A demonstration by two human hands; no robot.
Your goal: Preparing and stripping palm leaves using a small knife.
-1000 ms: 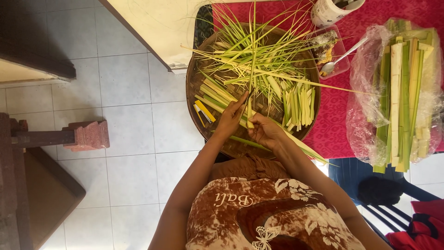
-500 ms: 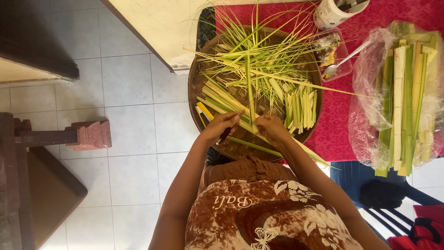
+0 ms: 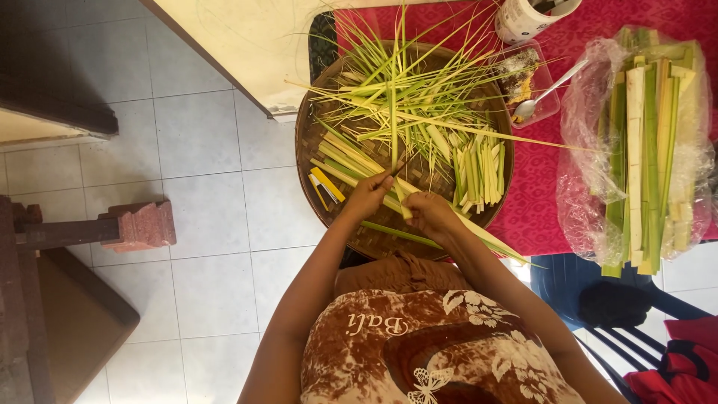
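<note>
Head view, looking down. I see a long palm-leaf strip (image 3: pixel 394 123), pale green and narrow, standing up from the near part of a round woven tray (image 3: pixel 321 127) and running toward its far rim. My left hand (image 3: pixel 366 196) is closed around the strip's near end; my right hand (image 3: pixel 428 213) pinches a short yellowish piece just beside it. The two hands sit close together over the tray's near edge. A dark thin object shows at the left hand, but I cannot tell what it is.

On the tray: loose thin leaf slivers (image 3: pixel 419 90) spread across the far half, a stack of short cut pieces (image 3: pixel 479 172) to the right, and longer flat strips (image 3: pixel 344 157) to the left.

The tray rests on a counter under a red patterned cloth (image 3: pixel 538 194). Far right: a white cylindrical container (image 3: pixel 523 19) and a small clear box (image 3: pixel 527 78) with a spoon (image 3: pixel 550 90). At the right, a clear plastic bag (image 3: pixel 583 150) wraps a bundle of long leaf lengths (image 3: pixel 647 150).
</note>
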